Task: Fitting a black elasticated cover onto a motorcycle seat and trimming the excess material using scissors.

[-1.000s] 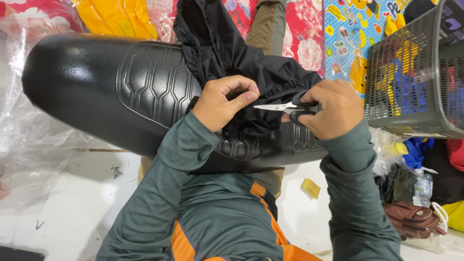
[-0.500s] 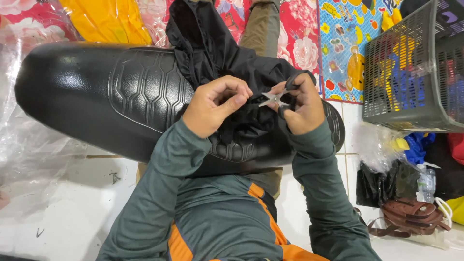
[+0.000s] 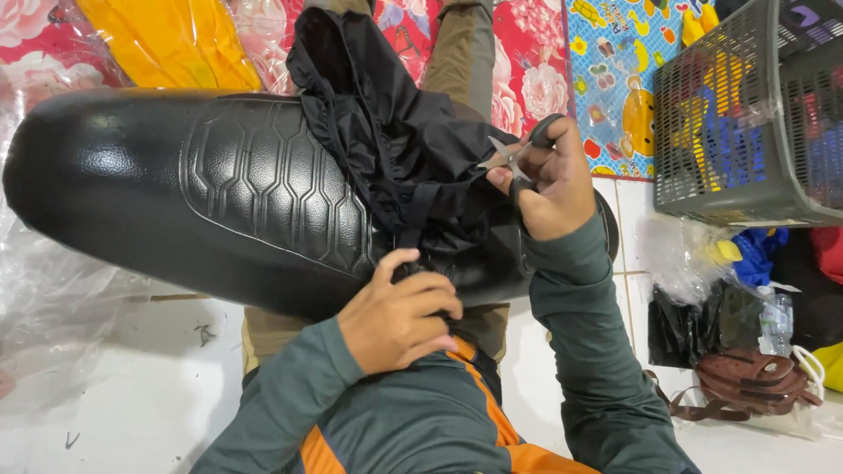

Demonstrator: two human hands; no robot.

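A long black motorcycle seat (image 3: 176,184) with a hexagon-embossed panel lies across my lap. A crumpled black fabric cover (image 3: 386,132) is bunched over its right part. My right hand (image 3: 553,189) holds small black-handled scissors (image 3: 518,154), blades pointing left and up at the fabric's edge. My left hand (image 3: 399,316) sits low at the seat's near edge, fingers curled around a strip of the black fabric hanging down there.
A grey mesh plastic basket (image 3: 746,114) with coloured items stands at the right. Below it lie plastic bags, a black bag (image 3: 702,325) and brown sandals (image 3: 746,382). Floral and cartoon-print mats lie behind the seat; clear plastic sheeting (image 3: 53,298) is at the left on the white floor.
My left hand dropped from the fabric near the scissors down to the seat's near edge. My right hand lifted the scissors up and to the right, away from the fabric's centre.
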